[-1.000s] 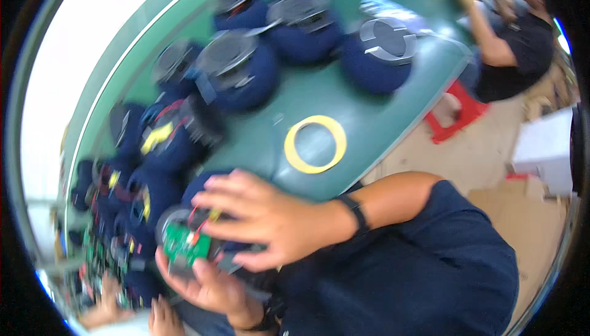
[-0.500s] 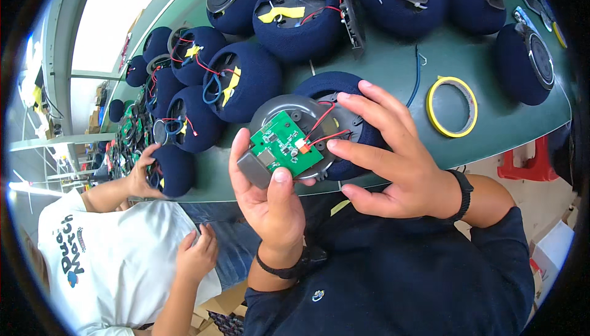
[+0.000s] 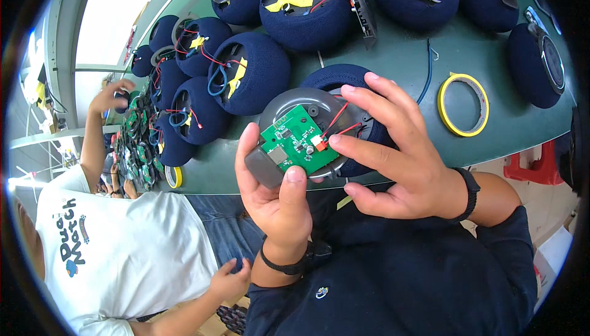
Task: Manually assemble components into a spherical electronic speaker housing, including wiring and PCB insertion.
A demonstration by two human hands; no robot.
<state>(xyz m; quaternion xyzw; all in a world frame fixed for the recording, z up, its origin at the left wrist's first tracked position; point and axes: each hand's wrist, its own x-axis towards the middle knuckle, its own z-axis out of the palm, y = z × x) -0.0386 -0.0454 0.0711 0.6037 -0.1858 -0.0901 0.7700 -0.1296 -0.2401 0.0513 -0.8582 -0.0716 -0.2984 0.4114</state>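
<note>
My left hand (image 3: 278, 198) grips a dark grey round plastic base (image 3: 295, 99) with a green circuit board (image 3: 298, 140) on it, thumb at the board's lower edge. A small white-and-red connector (image 3: 319, 143) with red wires (image 3: 338, 118) sits at the board's right side. With fingers spread, my right hand (image 3: 409, 161) has its index fingertip close beside that connector, over the wires. Behind the base lies a dark blue fabric-covered speaker shell (image 3: 335, 77), opening upward and partly hidden by both hands.
Several blue round speakers (image 3: 261, 72) crowd the far and left side of the green table (image 3: 399, 59). A yellow tape roll (image 3: 445, 105) lies to the right, with a blue cord (image 3: 424, 75) beside it. On the left, a co-worker in a white shirt (image 3: 123, 238) reaches over piled circuit boards (image 3: 135, 139).
The co-worker's far hand has left a blue speaker and is now raised over the pile. A second tape roll now shows there. My hands keep nearly the same pose; the view has shifted slightly.
</note>
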